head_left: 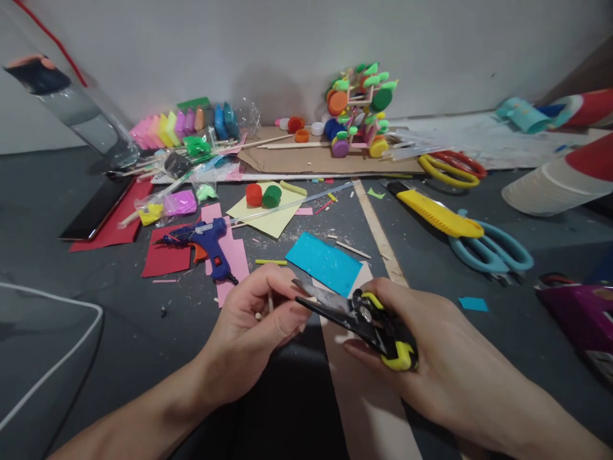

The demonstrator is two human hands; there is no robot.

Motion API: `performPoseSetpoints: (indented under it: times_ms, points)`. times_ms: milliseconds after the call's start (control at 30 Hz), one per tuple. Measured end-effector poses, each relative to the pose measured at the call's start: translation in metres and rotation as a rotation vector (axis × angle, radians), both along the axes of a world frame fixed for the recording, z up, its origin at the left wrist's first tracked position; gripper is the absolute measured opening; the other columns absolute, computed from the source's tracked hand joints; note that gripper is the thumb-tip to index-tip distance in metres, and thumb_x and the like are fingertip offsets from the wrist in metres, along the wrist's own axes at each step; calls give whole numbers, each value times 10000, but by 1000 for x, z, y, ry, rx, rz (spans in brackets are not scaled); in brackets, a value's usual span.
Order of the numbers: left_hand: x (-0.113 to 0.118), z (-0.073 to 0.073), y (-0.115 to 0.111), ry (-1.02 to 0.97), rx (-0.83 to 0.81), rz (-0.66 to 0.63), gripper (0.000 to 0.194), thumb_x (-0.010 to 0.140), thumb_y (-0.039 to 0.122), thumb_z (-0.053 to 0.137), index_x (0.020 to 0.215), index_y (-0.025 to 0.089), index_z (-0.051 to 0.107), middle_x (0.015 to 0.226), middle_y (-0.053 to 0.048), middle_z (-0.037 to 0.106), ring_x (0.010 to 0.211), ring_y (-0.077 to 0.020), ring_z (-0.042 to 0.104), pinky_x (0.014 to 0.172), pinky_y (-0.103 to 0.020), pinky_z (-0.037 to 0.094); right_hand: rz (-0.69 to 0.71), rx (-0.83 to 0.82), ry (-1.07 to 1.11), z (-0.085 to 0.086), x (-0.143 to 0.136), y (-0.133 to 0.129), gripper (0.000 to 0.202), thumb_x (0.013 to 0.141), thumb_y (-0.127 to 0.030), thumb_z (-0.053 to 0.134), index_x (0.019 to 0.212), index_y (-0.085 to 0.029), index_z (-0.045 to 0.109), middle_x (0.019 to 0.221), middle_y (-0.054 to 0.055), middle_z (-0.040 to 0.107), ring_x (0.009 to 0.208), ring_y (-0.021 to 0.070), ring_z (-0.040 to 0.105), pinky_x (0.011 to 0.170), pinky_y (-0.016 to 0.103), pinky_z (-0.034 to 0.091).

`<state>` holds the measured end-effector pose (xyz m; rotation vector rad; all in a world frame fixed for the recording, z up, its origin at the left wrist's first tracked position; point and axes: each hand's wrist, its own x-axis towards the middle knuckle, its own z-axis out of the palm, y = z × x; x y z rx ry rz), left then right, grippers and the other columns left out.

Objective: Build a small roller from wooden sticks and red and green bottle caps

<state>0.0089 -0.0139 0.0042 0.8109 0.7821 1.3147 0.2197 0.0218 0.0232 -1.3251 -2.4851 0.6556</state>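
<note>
- The dark bench spread beneath everything, its far side crowded with craft materials.
- A pale pinkish strip lay on the bench, running down below and between the two hands.
- The right hand was wrapped around the yellow-and-black handles of the cutters, palm on the outer side.
- The left hand was curled, its thumb and fingers pinching the thin sticks just left of the blades.
- The cutters reached from the right hand toward the left, their blades parted and tips just beside the left fingertips.
- The blue glue gun lay beyond the left hand, partly on pink paper.
- A bright blue card lay just beyond the blades.
- The thin sticks sat within the left hand's grasp; a pale tip showed between the blades.
</note>
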Motion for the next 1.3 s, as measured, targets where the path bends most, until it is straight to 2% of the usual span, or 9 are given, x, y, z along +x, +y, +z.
performPoseSetpoints:
  times_ms: [100, 267, 467, 633, 767, 967, 1133, 1300]
  points:
    - [1, -1, 0, 0, 0, 1, 91, 877, 205, 742, 808, 227, 686, 678, 48, 548, 542, -37, 423, 493, -111, 346, 18, 36, 8, 0, 0, 1, 258, 883, -432, 602, 766, -243, 470, 636, -8, 619, 506, 156, 531, 461, 257, 340]
    - [2, -2, -1, 16, -15, 17, 105, 868, 191, 747, 795, 223, 678, 663, 49, 573, 535, -42, 433, 482, -112, 351, 16, 137, 16, 2, 2, -1, 328, 892, -501, 587, 736, -245, 455, 593, -8, 598, 452, 147, 495, 431, 256, 307]
    - [-1, -2, -1, 52, 38, 21, 53, 889, 195, 728, 873, 245, 719, 685, 34, 634, 541, -45, 476, 484, -114, 369, -62, 23, 67, 3, 0, 0, 243, 881, -445, 585, 777, -244, 496, 627, -11, 620, 508, 158, 549, 457, 257, 359]
    - [1, -2, 1, 29, 65, 48, 74, 880, 185, 737, 864, 257, 728, 720, 51, 595, 535, -24, 472, 491, -104, 387, -17, 9, 29, 5, -2, 1, 268, 860, -448, 628, 766, -244, 483, 650, -3, 621, 553, 169, 566, 486, 264, 383]
    - [3, -1, 1, 39, 75, 65, 68, 868, 193, 747, 826, 241, 723, 762, 41, 584, 540, -28, 476, 477, -113, 389, 1, 42, 20, 4, -1, 0, 252, 854, -424, 618, 758, -244, 470, 646, -2, 621, 536, 167, 553, 471, 259, 361]
    - [4, 1, -1, 113, 32, 115, 137, 833, 205, 778, 753, 200, 666, 653, 42, 577, 506, -48, 450, 459, -136, 375, 8, 116, 9, 2, 1, -1, 282, 875, -446, 591, 733, -244, 455, 595, -6, 601, 458, 155, 500, 441, 264, 316]
    - [2, 2, -1, 115, 9, 75, 115, 856, 265, 762, 807, 200, 682, 641, 22, 642, 494, -60, 473, 451, -151, 367, -44, 61, 29, 2, -1, -1, 239, 884, -448, 579, 800, -232, 515, 639, 5, 633, 511, 177, 561, 469, 271, 361]
    - [1, 3, -1, 96, -29, 43, 120, 874, 295, 748, 827, 202, 688, 615, 21, 649, 483, -58, 472, 449, -146, 362, -44, 8, 24, 4, -2, 1, 257, 867, -474, 588, 798, -240, 506, 681, 17, 636, 587, 197, 589, 504, 276, 388]
